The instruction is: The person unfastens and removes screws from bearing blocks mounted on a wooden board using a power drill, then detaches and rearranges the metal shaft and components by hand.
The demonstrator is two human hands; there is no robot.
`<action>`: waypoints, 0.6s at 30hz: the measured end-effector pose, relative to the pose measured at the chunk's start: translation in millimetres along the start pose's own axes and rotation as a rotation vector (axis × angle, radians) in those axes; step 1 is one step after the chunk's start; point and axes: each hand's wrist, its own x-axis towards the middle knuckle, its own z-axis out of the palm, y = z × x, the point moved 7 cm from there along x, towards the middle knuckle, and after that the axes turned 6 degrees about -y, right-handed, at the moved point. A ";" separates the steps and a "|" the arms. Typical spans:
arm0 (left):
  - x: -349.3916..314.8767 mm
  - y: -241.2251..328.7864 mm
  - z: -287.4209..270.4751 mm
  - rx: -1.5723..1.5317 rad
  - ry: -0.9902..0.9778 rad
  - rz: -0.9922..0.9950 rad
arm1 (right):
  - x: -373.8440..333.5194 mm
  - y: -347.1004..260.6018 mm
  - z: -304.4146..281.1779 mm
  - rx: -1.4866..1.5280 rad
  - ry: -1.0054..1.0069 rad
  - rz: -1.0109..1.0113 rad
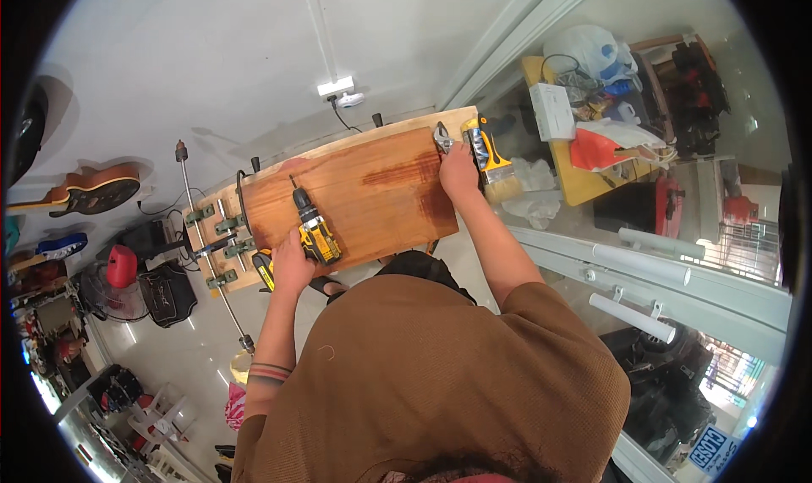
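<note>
A yellow-and-black cordless drill (318, 238) lies on its side on the reddish-brown wooden board (364, 200), its bit toward the far edge. My left hand (296, 265) is wrapped round the drill's handle, with the battery end showing to the left of it. At the board's far right corner, my right hand (459, 174) is closed on an adjustable wrench (442, 137); its metal head sticks out beyond my fingers, and the rest is hidden. Just right of that hand is a wide paintbrush (502, 185) with pale bristles, beside a yellow-and-black handled tool (479, 140).
A metal bar clamp assembly (209, 238) spans the bench's left end. A wall socket (337, 86) with a plugged cord is behind the bench. On the right, beyond glass, a yellow table (584, 183) holds bags and a white box (552, 112). A guitar body (97, 189) hangs at left.
</note>
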 end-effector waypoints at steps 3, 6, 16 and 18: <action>-1.1 -0.7 -0.3 0.001 0.010 -0.015 | -1.5 -0.9 -5.1 0.025 -0.052 0.049; -1.3 0.1 -2.1 -0.012 0.010 -0.021 | -4.0 2.7 -7.9 0.045 -0.033 0.038; -9.5 46.4 -16.8 -0.293 0.038 -0.010 | -47.2 -2.7 -28.9 0.132 0.147 -0.212; -11.7 71.7 -18.3 -0.496 -0.013 -0.022 | -61.0 -29.6 -46.2 0.139 -0.032 -0.287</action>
